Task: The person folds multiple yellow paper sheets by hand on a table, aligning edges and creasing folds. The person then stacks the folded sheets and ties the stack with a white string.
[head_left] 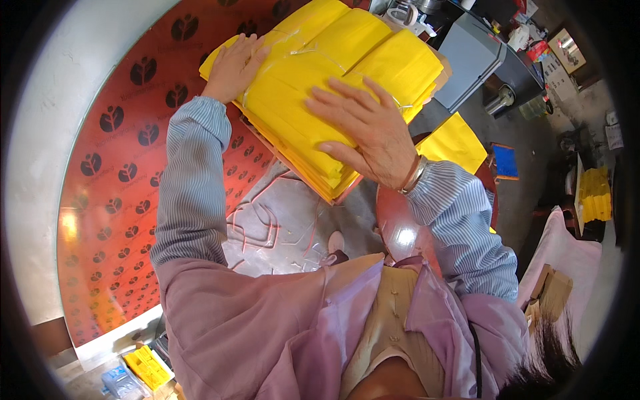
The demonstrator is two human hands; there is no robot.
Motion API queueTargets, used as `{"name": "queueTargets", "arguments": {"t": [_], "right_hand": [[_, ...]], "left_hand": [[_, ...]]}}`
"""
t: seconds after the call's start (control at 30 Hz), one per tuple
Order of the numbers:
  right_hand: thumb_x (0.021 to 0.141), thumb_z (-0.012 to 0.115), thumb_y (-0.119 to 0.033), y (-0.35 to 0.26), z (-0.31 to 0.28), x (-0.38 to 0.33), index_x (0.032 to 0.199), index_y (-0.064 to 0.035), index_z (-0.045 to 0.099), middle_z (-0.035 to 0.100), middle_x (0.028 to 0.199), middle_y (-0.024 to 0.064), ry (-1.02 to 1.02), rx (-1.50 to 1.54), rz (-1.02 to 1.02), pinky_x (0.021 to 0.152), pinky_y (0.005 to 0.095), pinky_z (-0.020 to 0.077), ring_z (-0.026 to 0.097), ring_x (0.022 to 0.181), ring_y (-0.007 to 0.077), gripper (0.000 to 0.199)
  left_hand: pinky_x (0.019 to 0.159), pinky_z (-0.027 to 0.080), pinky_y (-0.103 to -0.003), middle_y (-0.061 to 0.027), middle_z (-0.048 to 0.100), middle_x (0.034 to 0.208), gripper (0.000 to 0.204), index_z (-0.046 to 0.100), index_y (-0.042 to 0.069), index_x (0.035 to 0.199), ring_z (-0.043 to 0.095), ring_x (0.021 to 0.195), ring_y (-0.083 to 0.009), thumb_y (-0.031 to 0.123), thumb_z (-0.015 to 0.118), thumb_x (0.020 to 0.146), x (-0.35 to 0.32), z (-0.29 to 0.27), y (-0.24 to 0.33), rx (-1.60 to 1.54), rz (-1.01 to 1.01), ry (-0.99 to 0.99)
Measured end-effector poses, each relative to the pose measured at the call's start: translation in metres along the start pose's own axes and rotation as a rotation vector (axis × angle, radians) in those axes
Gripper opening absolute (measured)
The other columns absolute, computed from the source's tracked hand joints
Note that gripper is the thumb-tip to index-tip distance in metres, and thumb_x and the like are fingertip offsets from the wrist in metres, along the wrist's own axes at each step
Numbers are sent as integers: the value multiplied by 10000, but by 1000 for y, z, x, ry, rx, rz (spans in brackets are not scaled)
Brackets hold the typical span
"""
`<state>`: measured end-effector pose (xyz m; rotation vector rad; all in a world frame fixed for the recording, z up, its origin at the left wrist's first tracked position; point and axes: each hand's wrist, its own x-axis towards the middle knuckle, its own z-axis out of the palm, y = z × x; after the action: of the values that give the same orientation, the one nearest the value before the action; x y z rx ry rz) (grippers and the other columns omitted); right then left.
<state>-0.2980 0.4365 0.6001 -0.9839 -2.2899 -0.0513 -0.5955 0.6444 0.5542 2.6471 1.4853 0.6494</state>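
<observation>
A tall pile of folded yellow sheets point(287, 83), paper or thin cloth, rises in front of me. Thin clear ties run across its top bundles. My left hand point(235, 68) lies on the pile's left edge, its fingers stretched out and pointing away. With fingers spread, my right hand point(373, 133) rests flat on the front right of the top sheets. Neither hand grips anything. Under the pile, part of a reddish support edge shows; the rest of what bears it is hidden.
A red board with dark leaf prints point(117, 193) stands at the left. Right of the pile are a yellow sheet point(457, 143) on a seat, a grey cabinet point(470, 57) and a blue panel point(505, 162). Loose strips point(267, 230) litter the floor by my foot point(336, 242).
</observation>
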Motion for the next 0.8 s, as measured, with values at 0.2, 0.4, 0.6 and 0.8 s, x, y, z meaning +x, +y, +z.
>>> {"name": "queueTargets", "arguments": {"t": [0.2, 0.4, 0.6, 0.8], "right_hand": [[1011, 630, -449, 14, 34, -28, 1511, -216, 551, 551, 1547, 40, -28, 154, 109, 1161, 529, 378, 466, 1459, 283, 557], [998, 649, -409, 8, 25, -37, 1447, -209, 603, 573, 1520, 21, 92, 35, 55, 1174, 521, 359, 501, 1422, 257, 494], [979, 673, -304, -10, 1, -51, 1376, -179, 655, 618, 1452, 7, 196, 17, 2, 1174, 512, 343, 574, 1314, 232, 416], [957, 703, -233, -13, -5, -52, 1416, -143, 631, 610, 1458, 54, 385, 261, 285, 1157, 525, 360, 561, 1321, 294, 473]], "left_hand": [[1292, 161, -491, -127, 408, 1664, 681, 503, 103, 1560, 287, 1582, -296, 575, 388, 1082, -8, 12, -2, 8, -43, -54], [1285, 157, -509, -130, 483, 1615, 555, 554, 99, 1519, 327, 1566, -310, 446, 452, 1099, -10, -7, 10, -174, 60, 134], [1272, 202, -501, -138, 662, 1415, 455, 622, 76, 1440, 514, 1436, -305, 337, 417, 1129, -32, -28, 47, -294, 75, 385], [1137, 398, -402, -99, 732, 1175, 464, 700, 50, 1311, 652, 1146, -202, 332, 368, 1152, -45, -16, 66, -554, -82, 592]]}}
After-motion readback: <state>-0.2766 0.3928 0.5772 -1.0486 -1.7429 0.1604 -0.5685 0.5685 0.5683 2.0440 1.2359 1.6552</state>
